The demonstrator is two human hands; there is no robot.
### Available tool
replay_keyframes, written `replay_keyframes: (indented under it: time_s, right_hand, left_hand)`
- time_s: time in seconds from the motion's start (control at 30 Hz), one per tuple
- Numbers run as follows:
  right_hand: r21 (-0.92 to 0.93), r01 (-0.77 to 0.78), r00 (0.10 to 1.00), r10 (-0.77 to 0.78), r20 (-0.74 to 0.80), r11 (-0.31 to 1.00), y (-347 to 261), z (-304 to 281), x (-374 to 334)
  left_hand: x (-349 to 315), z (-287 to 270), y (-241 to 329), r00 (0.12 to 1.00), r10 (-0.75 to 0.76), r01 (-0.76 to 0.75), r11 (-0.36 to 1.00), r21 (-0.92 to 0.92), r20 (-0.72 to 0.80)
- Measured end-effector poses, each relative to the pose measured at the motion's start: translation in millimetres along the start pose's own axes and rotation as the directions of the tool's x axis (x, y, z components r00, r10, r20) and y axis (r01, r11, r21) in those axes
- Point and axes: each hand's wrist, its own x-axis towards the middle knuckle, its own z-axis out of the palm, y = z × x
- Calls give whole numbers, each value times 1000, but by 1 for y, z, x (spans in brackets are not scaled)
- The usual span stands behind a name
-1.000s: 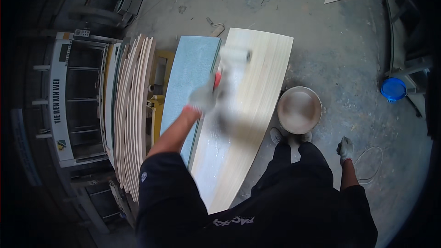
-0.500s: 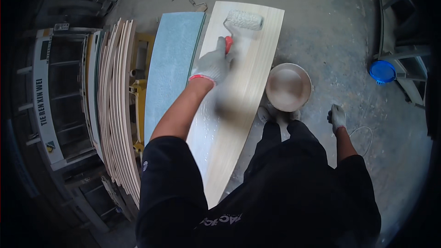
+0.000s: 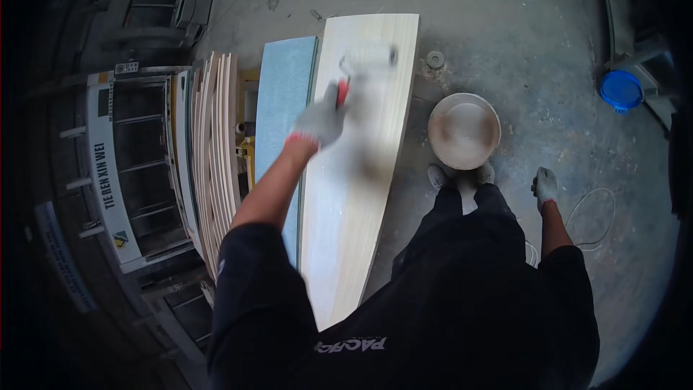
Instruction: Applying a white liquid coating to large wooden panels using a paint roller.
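In a light-coloured glove with a red cuff, my left hand (image 3: 321,121) is closed round the red handle of a paint roller (image 3: 374,55). The roller's pale sleeve, smeared by motion, is over the far part of a long wooden panel (image 3: 395,101), whether touching it I cannot tell. A whitish, shiny coat covers the panel's left side; bare grain shows along the right. Close beside it on the left lies a blue-green panel (image 3: 284,105). My gloved right hand (image 3: 546,186) hangs low at my right side, fingers curled, with nothing visible in it.
A round tub (image 3: 435,112) stands just beyond my feet, right of the panels. Thin boards (image 3: 218,137) stand stacked at the left, beside a metal frame (image 3: 108,173). Farther right are a blue lid (image 3: 621,90) and a loose cable (image 3: 610,220). A small ring (image 3: 434,60) lies beyond the tub.
The roller has come slightly toward me along the panel with my left hand. The whole view has shifted a little. My right hand still hangs curled at my side.
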Motion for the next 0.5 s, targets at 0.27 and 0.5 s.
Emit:
replay_keyframes:
  time_s: [0.27, 0.5]
  right_hand:
    - [179, -100, 995, 95, 37, 979, 22, -16, 0]
    - [266, -146, 989, 148, 12, 953, 41, -32, 14]
  left_hand:
    - [-123, 78, -11, 983, 67, -59, 997, -55, 174]
    - [-147, 44, -20, 980, 65, -100, 979, 179, 190]
